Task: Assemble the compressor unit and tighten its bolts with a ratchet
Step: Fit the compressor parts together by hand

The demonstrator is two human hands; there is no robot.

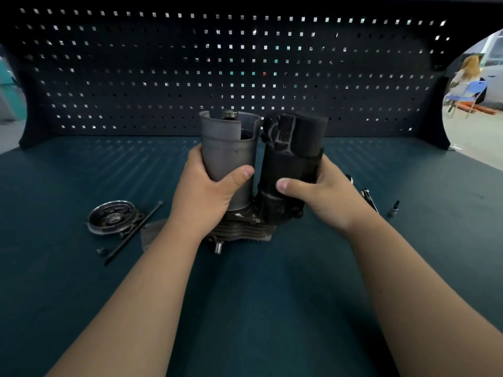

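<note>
**Compressor unit, held upright in both hands at mid-tabletop**

Item: compressor unit (272, 205), centre of the tabletop (272, 295). It is made up of a grey metal cylinder (226, 142) on the left, a black cylinder (296, 148) on the right and a finned base (242, 231) below both.

Orientation: the long axes of both cylinders run up from the base, tops toward the pegboard (163, 77) and leaning slightly apart. The grey cylinder is open at the top, with a bearing (230, 114) showing at its rim. A short metal pin (217, 247) sticks out of the base toward the person. Whether the base rests fully on the tabletop cannot be told.

Hands: the left hand (209, 191) is wrapped round the grey cylinder, thumb across its front. The right hand (321, 197) is wrapped round the black cylinder, thumb likewise in front.

Left of the unit, on the tabletop:
- round metal cover (111, 217)
- long bolt (136, 231), lying against the cover
- flat plate (149, 232)
- small bolt (101, 251)

Right of the unit:
- ratchet (368, 197), mostly hidden behind the right hand
- small socket bit (393, 208), apart from the ratchet

Background, far right: a seated person (465, 74) on a blue chair.
</note>
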